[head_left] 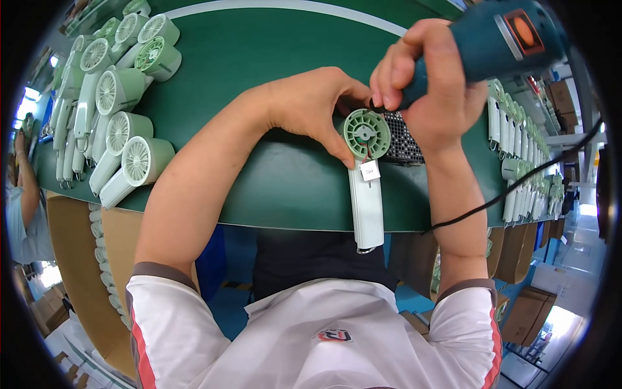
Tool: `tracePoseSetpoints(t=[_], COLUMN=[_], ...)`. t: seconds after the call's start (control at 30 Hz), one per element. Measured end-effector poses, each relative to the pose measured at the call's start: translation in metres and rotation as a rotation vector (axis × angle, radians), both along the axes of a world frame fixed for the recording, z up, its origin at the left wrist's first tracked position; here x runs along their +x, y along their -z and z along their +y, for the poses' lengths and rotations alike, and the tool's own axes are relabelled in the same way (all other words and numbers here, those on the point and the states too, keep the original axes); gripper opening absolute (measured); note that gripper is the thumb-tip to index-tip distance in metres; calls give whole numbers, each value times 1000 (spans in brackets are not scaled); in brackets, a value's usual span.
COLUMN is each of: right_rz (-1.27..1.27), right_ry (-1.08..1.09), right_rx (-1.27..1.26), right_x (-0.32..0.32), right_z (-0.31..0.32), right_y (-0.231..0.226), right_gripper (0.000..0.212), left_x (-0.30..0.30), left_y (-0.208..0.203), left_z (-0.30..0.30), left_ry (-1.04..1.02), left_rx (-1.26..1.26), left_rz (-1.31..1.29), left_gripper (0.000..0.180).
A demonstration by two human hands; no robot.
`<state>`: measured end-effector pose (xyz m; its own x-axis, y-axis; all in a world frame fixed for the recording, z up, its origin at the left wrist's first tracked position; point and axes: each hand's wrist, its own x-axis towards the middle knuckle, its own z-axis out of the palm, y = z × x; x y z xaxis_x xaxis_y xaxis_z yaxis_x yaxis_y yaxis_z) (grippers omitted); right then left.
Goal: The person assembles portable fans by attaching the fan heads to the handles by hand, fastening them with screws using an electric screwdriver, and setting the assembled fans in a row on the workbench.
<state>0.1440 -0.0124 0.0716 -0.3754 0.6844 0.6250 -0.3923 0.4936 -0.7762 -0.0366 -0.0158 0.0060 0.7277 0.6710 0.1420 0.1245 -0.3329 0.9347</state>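
A handheld fan with a white handle and a round pale green head lies at the table's near edge, its handle reaching past that edge. Its head faces up and shows ribs, a hub and thin red wire; a small white tag sits at the neck. My left hand grips the fan's head from the left, thumb at the neck. In my right hand is a dark teal electric screwdriver, tilted, its tip over the upper rim of the fan's head. The exact contact of the tip is hidden by my fingers.
A black perforated block stands just right of the fan's head. Several similar fans crowd the green table's left side, and more fans line the right. A black cord crosses my right forearm. Cardboard boxes stand below.
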Motion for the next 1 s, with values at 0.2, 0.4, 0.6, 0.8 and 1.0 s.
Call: tracePoseSetpoints(t=[0.2, 0.4, 0.6, 0.8, 1.0], right_rz=[-226, -121, -106, 63, 163], right_ry=[128, 118, 15, -106, 77], right_rx=[-162, -147, -255, 30, -144], right_x=[-15, -10, -6, 70, 74], right_z=[-14, -15, -17, 11, 1], right_y=[-18, -16, -24, -16, 17], right_gripper=[24, 19, 14, 48, 44], left_x=[-3, 1, -1, 3, 3], left_y=[-2, -8, -6, -11, -10], left_z=[-4, -2, -5, -3, -5], left_ry=[-67, -53, -26, -2, -24], left_rx=[-45, -5, 1, -75, -93], left_rz=[37, 46, 5, 70, 28], left_gripper=[64, 66, 61, 68, 68])
